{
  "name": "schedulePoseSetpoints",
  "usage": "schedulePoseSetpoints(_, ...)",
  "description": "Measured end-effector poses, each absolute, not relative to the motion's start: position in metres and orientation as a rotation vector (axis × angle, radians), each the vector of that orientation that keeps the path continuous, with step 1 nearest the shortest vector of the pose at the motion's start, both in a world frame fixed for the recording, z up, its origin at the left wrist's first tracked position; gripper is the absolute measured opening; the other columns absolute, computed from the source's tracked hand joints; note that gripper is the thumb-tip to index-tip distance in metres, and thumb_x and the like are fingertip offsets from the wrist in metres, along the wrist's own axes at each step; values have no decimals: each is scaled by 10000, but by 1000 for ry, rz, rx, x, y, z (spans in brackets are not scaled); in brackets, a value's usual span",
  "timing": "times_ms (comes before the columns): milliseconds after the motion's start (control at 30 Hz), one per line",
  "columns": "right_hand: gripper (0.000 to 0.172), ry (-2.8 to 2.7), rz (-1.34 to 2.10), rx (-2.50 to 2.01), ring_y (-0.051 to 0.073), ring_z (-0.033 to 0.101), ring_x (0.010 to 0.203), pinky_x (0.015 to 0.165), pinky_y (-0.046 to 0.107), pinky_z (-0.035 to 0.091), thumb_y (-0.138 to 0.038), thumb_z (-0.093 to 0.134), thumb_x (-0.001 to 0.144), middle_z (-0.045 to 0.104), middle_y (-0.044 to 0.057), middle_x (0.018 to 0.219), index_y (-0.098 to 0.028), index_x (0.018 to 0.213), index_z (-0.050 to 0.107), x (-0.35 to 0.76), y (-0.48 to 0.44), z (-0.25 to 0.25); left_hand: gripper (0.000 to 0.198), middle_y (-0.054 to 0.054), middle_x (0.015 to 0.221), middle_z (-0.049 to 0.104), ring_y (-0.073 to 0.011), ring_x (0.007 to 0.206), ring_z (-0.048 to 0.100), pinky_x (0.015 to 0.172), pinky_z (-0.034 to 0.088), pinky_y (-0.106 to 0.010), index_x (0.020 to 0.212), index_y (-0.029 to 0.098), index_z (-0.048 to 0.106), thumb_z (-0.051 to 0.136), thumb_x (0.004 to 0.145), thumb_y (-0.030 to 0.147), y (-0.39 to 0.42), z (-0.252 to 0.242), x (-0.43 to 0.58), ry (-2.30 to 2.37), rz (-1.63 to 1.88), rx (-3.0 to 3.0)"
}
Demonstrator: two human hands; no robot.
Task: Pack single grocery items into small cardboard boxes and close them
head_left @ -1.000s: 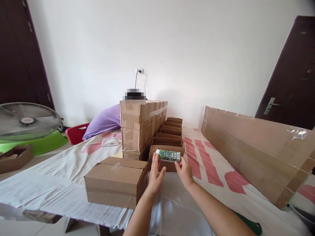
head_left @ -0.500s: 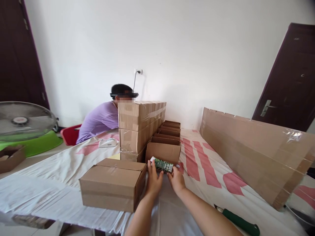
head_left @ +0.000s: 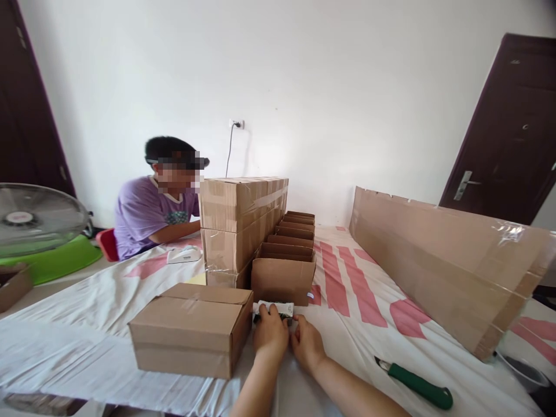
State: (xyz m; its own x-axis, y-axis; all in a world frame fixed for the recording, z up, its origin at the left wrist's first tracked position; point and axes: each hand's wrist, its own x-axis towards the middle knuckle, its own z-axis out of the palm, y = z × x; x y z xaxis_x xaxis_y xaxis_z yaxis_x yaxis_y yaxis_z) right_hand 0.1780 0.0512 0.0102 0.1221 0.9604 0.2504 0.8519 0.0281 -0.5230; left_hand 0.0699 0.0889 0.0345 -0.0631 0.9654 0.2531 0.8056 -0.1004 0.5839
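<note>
Two bare hands meet low at centre. The left hand (head_left: 270, 336) is partly curled, fingers laid over a small white-and-dark printed carton (head_left: 284, 308); its thumb is hidden, so I cannot tell how firm its hold is. The right hand (head_left: 306, 345) is loosely bent, fingertips at the carton's 3 o'clock end, touching or just beside it. The step in hand looks like close two-handed handling of the carton; the next move probably calls for a surer grip at both ends and a level lift.

At 9 o'clock, a closed brown cardboard box (head_left: 185, 333) leaves the left wrist little room. At 4 o'clock lies a green-handled cutter (head_left: 419, 384), blade pointing back towards the right forearm. At 12, the upright front of an open brown cardboard box (head_left: 281, 282) stands just beyond the carton. A taped brown stack (head_left: 219, 250) walls off 11 o'clock; wider room lies towards 2, over pink-patterned white cloth (head_left: 343, 324), up to a long brown cardboard panel (head_left: 434, 260).
</note>
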Motion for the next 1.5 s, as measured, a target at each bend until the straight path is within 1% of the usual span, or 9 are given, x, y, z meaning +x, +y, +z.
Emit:
schedulePoseSetpoints(67, 410, -1776, 214, -1826, 209, 685, 859, 720, 251, 441, -96, 549, 779, 739, 51, 910, -186, 1178, 576, 178, 44, 9, 285, -221, 1290, 474, -297, 907, 679, 766, 522, -399, 1103, 103, 584, 608, 823, 150, 89, 34, 70, 1900, 909, 1982)
schedulePoseSetpoints(167, 319, -1801, 179, -1829, 230, 688, 880, 739, 272, 447, -97, 518, 787, 741, 74, 931, -176, 1083, 611, 176, 40, 8, 273, -191, 1261, 470, -256, 914, 661, 778, 521, -380, 1106, 124, 571, 597, 835, 140, 92, 31, 69, 1874, 932, 1998)
schedulePoseSetpoints(400, 180, -1901, 132, -1799, 254, 699, 852, 707, 285, 448, -183, 499, 834, 759, 87, 891, -197, 915, 659, 172, 40, 9, 286, -107, 1134, 535, -216, 1082, 604, 978, 468, -335, 1074, 145, 611, 605, 804, 50, 96, 14, 68, 1749, 936, 2091)
schedulePoseSetpoints(567, 211, -1895, 122, -1811, 259, 712, 814, 673, 292, 453, -206, 465, 866, 767, 103, 871, -188, 892, 674, 171, 41, 13, 327, -132, 1196, 522, -231, 1147, 574, 1026, 439, -351, 1156, 116, 583, 541, 839, 46, 98, 7, 72, 1768, 915, 2118)
schedulePoseSetpoints(733, 223, -1868, 142, -1813, 257, 719, 815, 675, 293, 460, -203, 481, 855, 771, 104, 897, -190, 965, 675, 172, 44, 14, 340, -151, 1274, 514, -225, 1165, 566, 1013, 446, -351, 1223, 105, 543, 523, 884, 92, 107, 9, 76, 1795, 835, 2152)
schedulePoseSetpoints(967, 237, -1844, 194, -1790, 264, 713, 830, 689, 299, 459, -184, 559, 765, 765, 99, 920, -195, 978, 664, 174, 44, 10, 300, -84, 1208, 610, -229, 1052, 615, 891, 523, -448, 1165, 158, 586, 594, 912, 319, 132, 22, 81, 1859, 659, 2212)
schedulePoseSetpoints(1200, 172, -1807, 236, -1772, 247, 705, 808, 702, 303, 454, -201, 554, 779, 760, 82, 883, -209, 908, 667, 173, 44, 8, 336, -92, 1266, 585, -250, 1118, 590, 934, 500, -480, 1206, 167, 571, 597, 910, 323, 156, 20, 85, 1848, 584, 2318)
schedulePoseSetpoints(1400, 144, -1726, 289, -1694, 243, 689, 808, 732, 313, 473, -195, 589, 748, 748, 67, 857, -211, 871, 663, 174, 45, 5, 434, -134, 1443, 459, -297, 1332, 426, 1080, 359, -510, 1336, 156, 488, 562, 921, 259, 156, 11, 84, 1772, 599, 2425)
schedulePoseSetpoints(1500, 196, -1636, 336, -1637, 225, 674, 823, 758, 304, 489, -177, 626, 713, 725, 46, 840, -206, 907, 638, 177, 50, 3, 407, -121, 1426, 484, -289, 1319, 446, 1075, 371, -518, 1322, 166, 502, 557, 928, 251, 154, 11, 81, 1707, 598, 2493)
